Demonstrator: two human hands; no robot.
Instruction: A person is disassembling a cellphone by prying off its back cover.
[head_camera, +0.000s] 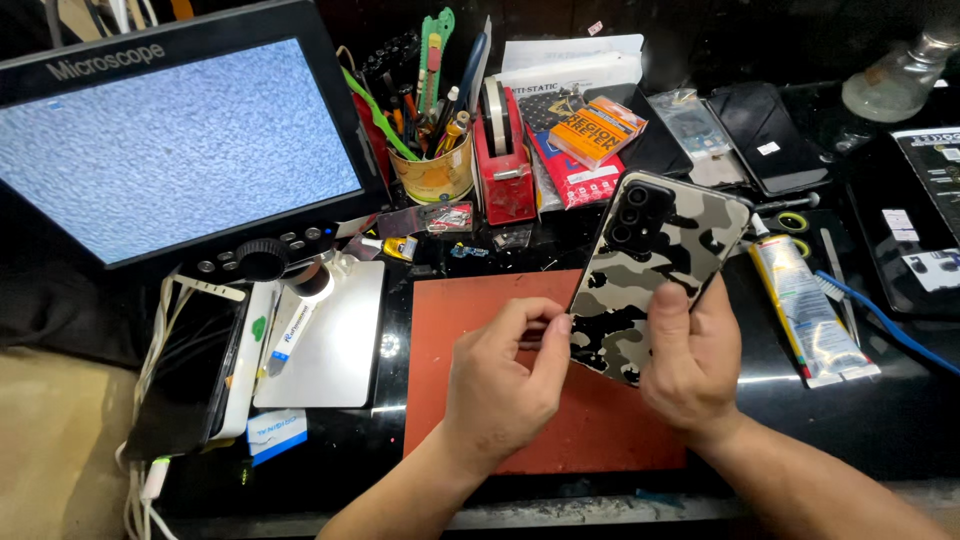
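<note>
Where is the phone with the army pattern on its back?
In the head view, the camouflage-backed phone is right of centre, tilted above the red mat. The right hand holds its lower edge and the left hand pinches its left side.

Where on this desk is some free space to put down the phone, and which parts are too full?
Free: the red mat left of the left hand, and the white plate beside it. Crowded: behind the mat, around the tool cup and tape dispenser.

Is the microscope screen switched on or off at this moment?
On: the screen glows with grey-blue static across its whole panel, though it shows no clear image.
</note>
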